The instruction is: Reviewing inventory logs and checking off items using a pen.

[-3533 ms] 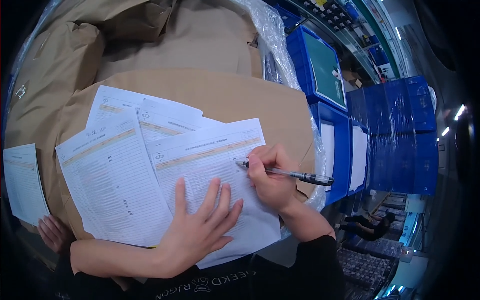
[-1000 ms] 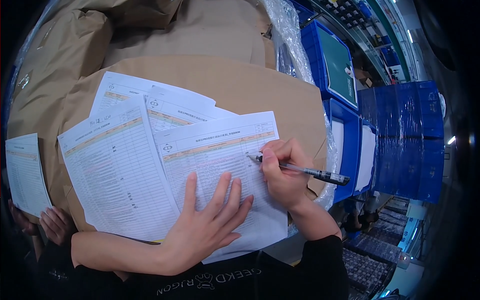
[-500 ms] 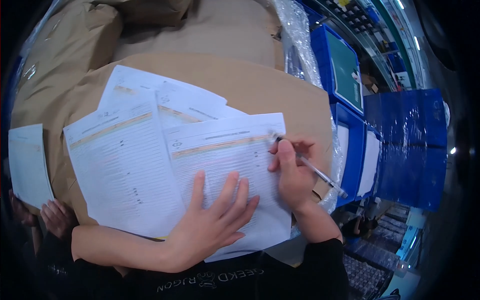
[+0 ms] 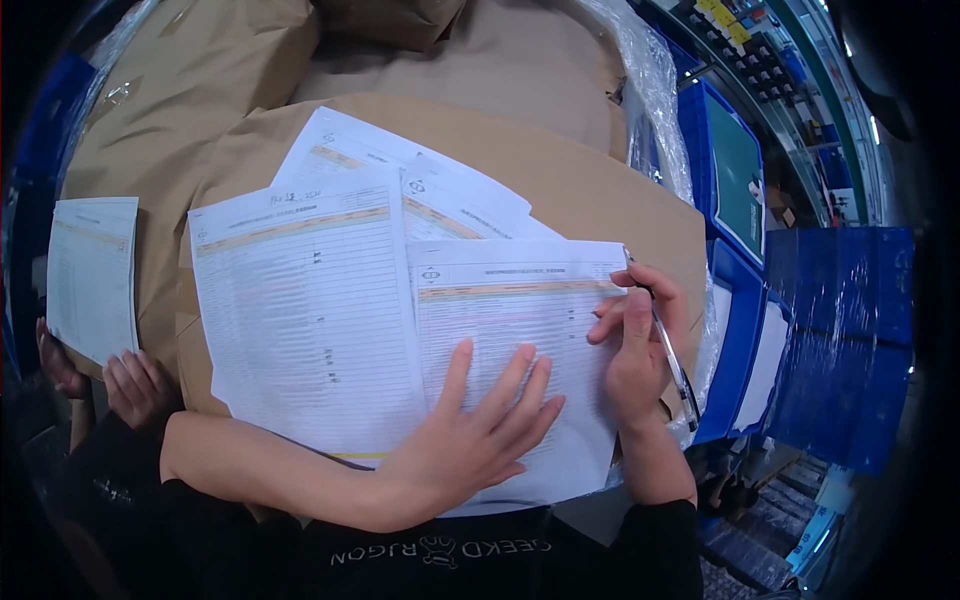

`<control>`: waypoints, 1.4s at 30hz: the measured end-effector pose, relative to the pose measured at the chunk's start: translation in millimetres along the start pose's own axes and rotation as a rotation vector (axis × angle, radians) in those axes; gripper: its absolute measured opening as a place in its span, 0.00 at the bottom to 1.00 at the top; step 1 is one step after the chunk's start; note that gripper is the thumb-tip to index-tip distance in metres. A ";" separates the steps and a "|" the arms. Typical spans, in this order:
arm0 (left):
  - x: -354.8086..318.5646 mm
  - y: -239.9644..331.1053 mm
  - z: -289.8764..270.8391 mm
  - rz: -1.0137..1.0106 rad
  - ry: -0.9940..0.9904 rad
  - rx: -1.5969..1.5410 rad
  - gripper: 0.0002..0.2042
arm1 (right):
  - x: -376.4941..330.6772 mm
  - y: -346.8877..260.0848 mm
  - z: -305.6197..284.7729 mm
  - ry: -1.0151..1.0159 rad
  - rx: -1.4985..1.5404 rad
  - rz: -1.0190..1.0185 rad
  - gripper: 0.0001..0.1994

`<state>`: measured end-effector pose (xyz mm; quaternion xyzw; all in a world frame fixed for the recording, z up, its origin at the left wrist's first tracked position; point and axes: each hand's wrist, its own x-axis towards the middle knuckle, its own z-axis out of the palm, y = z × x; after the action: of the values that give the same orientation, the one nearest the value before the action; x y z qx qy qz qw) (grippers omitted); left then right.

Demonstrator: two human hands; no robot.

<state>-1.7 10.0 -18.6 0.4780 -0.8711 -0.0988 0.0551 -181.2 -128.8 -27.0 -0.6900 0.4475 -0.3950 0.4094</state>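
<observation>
My left hand lies flat with spread fingers on the lower part of a printed sheet that has ruled rows and an orange band. At that sheet's upper right edge, my right hand holds a slim pen with a clear barrel, its tip end close to the sheet's corner. Left of this sheet lies another printed form with handwriting along its top margin. More sheets are fanned out behind these two, partly covered by them.
Brown wrapping paper spreads beneath the sheets. At the left, another person's hands hold a folded paper stack. Blue bins with papers stand at the right, beside clear plastic wrap and stacked blue crates.
The whole view has shifted, so the sheets and hands appear farther right. My right hand has moved the pen to the sheet's upper right corner. My left hand stays on the same sheet.
</observation>
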 end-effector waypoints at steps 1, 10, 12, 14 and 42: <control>-0.3 0.9 0.8 -0.002 0.004 0.000 0.39 | -0.4 0.4 -0.6 -0.011 0.018 0.015 0.13; -4.4 5.9 4.6 -0.049 0.065 0.100 0.38 | -4.3 2.8 5.3 0.094 0.048 0.033 0.13; -5.4 2.3 6.4 0.001 0.179 0.024 0.36 | -2.7 3.3 4.6 0.069 0.015 0.010 0.13; -6.6 0.4 7.5 -0.003 0.184 0.032 0.35 | -2.1 3.8 3.3 0.056 0.012 -0.004 0.13; -8.4 2.1 9.4 0.007 0.208 0.053 0.34 | -3.0 4.8 4.9 0.071 -0.039 -0.010 0.13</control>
<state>-0.7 19.3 -27.3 0.4837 -0.8647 -0.0255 0.1331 -179.0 -126.2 -33.6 -0.6857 0.4658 -0.4126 0.3777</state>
